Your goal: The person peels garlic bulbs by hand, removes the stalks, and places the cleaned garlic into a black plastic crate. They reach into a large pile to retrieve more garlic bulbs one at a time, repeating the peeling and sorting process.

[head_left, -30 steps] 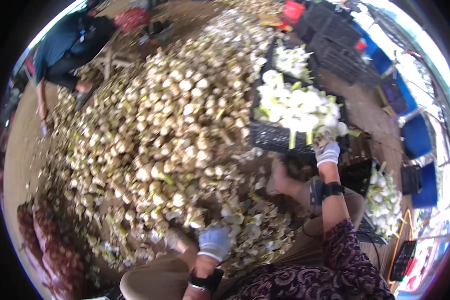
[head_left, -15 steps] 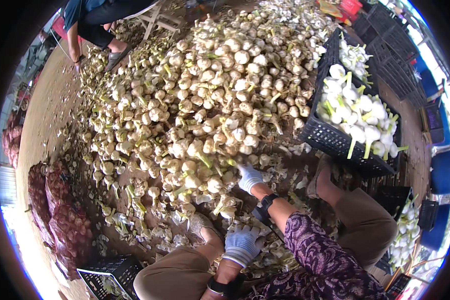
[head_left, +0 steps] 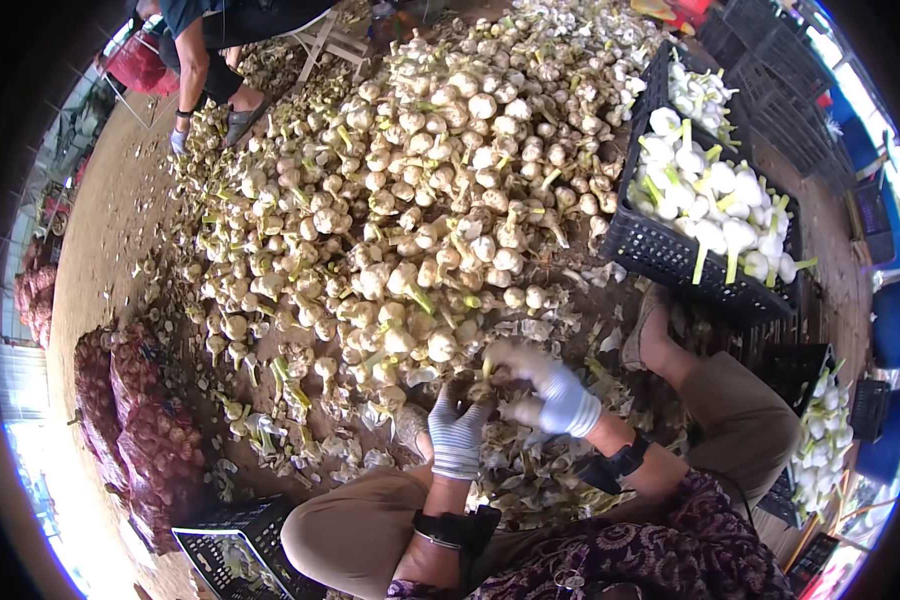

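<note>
My left hand [head_left: 457, 432], in a striped work glove with dirty fingertips, is closed in front of the near edge of a big garlic heap [head_left: 400, 225]. A short yellow-green stalk [head_left: 487, 370] stands up by its fingertips; the garlic bulb beneath is mostly hidden by the fingers. Close on its right, my gloved right hand [head_left: 560, 400] points toward the stalk. Motion smears its fingers and thumb, so what they touch cannot be made out. Dry peelings [head_left: 525, 465] lie below both hands, between my legs.
A black crate [head_left: 660, 250] of clean white garlic stands at right, another crate's garlic [head_left: 820, 450] nearer me. Red net sacks [head_left: 155, 440] and a black crate [head_left: 235, 550] sit at left. Across the heap, another person's gloved hand [head_left: 179, 140] reaches down. Stacked black crates [head_left: 780, 80] stand far right.
My right hand has drawn back from the heap to beside my left. My left hand has moved up and forward from between my knees. The other person's hand has come lower.
</note>
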`<state>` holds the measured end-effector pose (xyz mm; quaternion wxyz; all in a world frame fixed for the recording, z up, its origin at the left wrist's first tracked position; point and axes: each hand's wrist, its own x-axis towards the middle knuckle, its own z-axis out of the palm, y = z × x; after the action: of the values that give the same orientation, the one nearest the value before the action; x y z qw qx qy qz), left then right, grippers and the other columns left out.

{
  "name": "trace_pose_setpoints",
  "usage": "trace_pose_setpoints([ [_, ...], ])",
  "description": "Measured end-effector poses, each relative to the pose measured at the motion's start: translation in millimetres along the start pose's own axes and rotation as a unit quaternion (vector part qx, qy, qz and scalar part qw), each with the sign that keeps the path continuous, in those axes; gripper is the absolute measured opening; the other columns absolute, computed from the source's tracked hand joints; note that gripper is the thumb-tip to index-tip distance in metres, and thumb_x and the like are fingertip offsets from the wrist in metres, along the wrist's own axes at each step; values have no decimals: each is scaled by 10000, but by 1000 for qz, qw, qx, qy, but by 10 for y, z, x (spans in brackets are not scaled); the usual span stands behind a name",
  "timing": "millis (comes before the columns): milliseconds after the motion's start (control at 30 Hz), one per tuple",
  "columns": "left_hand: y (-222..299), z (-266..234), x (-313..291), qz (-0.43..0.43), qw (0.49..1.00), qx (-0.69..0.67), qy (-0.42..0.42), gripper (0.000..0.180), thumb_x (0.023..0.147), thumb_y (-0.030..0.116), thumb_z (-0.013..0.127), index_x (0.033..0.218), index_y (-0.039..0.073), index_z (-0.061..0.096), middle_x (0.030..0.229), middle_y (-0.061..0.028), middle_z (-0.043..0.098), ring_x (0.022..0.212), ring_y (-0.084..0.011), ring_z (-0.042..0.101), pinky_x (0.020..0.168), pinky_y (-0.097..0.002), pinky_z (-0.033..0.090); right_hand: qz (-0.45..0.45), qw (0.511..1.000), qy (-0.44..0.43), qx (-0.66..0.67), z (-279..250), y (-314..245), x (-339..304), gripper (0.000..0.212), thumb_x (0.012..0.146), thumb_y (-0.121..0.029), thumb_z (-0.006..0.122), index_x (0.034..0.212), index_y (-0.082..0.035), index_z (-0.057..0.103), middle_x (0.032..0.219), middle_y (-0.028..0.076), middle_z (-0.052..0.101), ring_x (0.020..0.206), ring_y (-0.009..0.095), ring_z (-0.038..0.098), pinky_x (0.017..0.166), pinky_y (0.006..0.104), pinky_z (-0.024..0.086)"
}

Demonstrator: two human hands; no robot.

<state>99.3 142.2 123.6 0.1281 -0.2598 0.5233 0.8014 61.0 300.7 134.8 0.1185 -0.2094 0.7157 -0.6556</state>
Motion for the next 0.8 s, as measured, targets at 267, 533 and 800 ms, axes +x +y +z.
trace_pose_setpoints([
  [267, 111, 157, -224, 227, 929, 284, -66, 511, 695, -27, 703, 1156, 7, 485, 1015, -72, 587, 889, -136, 575, 743, -254, 485, 193, 921, 178, 288, 182, 10, -91, 482, 765, -35, 682, 1202, -62, 481, 1001, 57, 581, 827, 113, 580, 737, 237, 491],
  [533, 117, 154, -267, 273, 892, 357, -57, 507, 661, 10, 741, 1119, 34, 525, 903, -83, 624, 826, -139, 590, 742, -270, 481, 130, 948, 206, 207, 187, -21, -170, 444, 750, 41, 642, 1165, -84, 547, 1051, 21, 567, 887, 105, 554, 800, 242, 466],
  [800, 243, 89, -308, -1, 979, -138, -149, 381, 788, 312, 673, 954, -19, 584, 833, -96, 614, 714, -199, 583, 636, -326, 488, 41, 994, 97, -2, 31, -221, -205, 478, 737, 64, 588, 1188, -82, 522, 1057, 73, 571, 926, 157, 585, 821, 283, 474],
])
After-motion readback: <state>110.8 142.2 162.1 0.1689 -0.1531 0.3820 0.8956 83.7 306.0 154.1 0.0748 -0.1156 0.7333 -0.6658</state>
